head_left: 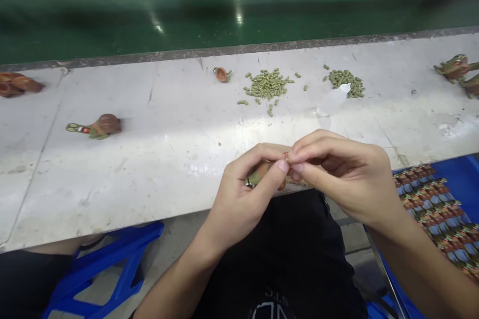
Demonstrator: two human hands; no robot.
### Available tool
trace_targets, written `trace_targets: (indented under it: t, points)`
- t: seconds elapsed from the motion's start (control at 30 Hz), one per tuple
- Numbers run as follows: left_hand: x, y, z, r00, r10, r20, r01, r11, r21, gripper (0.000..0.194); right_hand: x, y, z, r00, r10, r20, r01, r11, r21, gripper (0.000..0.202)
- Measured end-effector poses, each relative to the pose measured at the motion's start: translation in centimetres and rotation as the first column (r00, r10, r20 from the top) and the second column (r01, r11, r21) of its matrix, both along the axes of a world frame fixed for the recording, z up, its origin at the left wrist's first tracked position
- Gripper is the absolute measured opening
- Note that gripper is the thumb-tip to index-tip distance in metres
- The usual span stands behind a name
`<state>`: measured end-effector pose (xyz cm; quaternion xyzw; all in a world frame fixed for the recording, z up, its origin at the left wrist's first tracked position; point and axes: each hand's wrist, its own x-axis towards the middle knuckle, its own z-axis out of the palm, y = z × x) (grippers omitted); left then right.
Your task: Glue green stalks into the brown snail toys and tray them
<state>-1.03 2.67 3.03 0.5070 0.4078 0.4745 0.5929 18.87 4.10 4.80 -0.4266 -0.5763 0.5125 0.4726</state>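
Near the table's front edge, my left hand (249, 194) is closed around a small green-and-brown toy figure (254, 178), mostly covered by the fingers. My right hand (344, 174) meets it there, thumb and fingertips pinched together right by the left thumb. A tiny reddish bit (286, 156) shows between the fingertips; what the right hand pinches is too small and covered to name. Beyond the hands lie a heap of short green pellet-like pieces (267, 84) and a second heap (346, 81). A translucent white small bottle (335, 99) lies beside the second heap.
On the table (179, 159) lie a brown-shelled toy figure (101, 126), a small brown-and-green piece (222, 74), brown shell pieces (18, 83) and more figures (454, 68). A blue crate (464, 179) with rows of figures stands right. A blue stool (108, 269) is lower left. A green belt (112, 20) runs behind.
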Motion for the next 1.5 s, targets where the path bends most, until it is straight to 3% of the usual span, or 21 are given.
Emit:
trace_targets:
  t: [0.17,0.33,0.4,0.5,0.63,0.8,1.1,1.27,1.5]
  points:
    - [0.2,-0.4,-0.5,0.999,0.000,-0.039,0.003,0.996,0.089,0.022,0.6,-0.6,0.2,0.995,0.032,-0.092,-0.058,0.956,-0.288,0.013]
    - [0.2,-1.3,-1.0,0.993,0.016,-0.120,-0.009,0.998,0.058,0.017,1.3,-0.9,0.3,0.998,0.040,-0.038,-0.049,0.958,-0.282,0.011]
    - [-0.1,-1.8,-1.2,0.995,0.023,-0.100,-0.023,1.000,-0.003,0.010,1.8,-1.1,0.1,0.995,-0.011,0.097,0.032,0.977,-0.212,0.007]
    - [-0.9,-2.6,-1.6,0.995,0.044,-0.092,-0.053,0.993,-0.102,0.022,2.8,-1.3,-0.5,0.905,-0.152,0.397,0.145,0.988,0.047,0.006]
    - [-1.5,-3.0,-2.0,0.984,0.050,-0.169,-0.070,0.991,-0.116,0.013,3.6,-1.2,-1.2,0.750,-0.207,0.628,-0.018,0.943,0.332,0.017]
    - [-1.1,-3.1,-2.4,0.979,0.050,-0.199,-0.067,0.995,-0.079,0.010,3.4,-1.2,-1.8,0.686,-0.191,0.702,-0.190,0.884,0.426,0.019]
    - [-0.9,-3.1,-2.8,0.980,0.028,-0.197,-0.046,0.995,-0.086,0.011,3.1,-1.8,-2.1,0.685,-0.195,0.702,-0.206,0.873,0.443,0.019]
    - [-0.9,-3.0,-2.8,0.982,0.034,-0.187,-0.053,0.994,-0.098,0.011,3.1,-1.7,-2.2,0.692,-0.235,0.683,-0.124,0.893,0.433,0.016]
    - [-0.9,-3.0,-2.7,0.986,0.047,-0.157,-0.068,0.989,-0.130,0.012,3.0,-1.9,-2.7,0.822,-0.196,0.534,0.153,0.980,0.125,0.010]
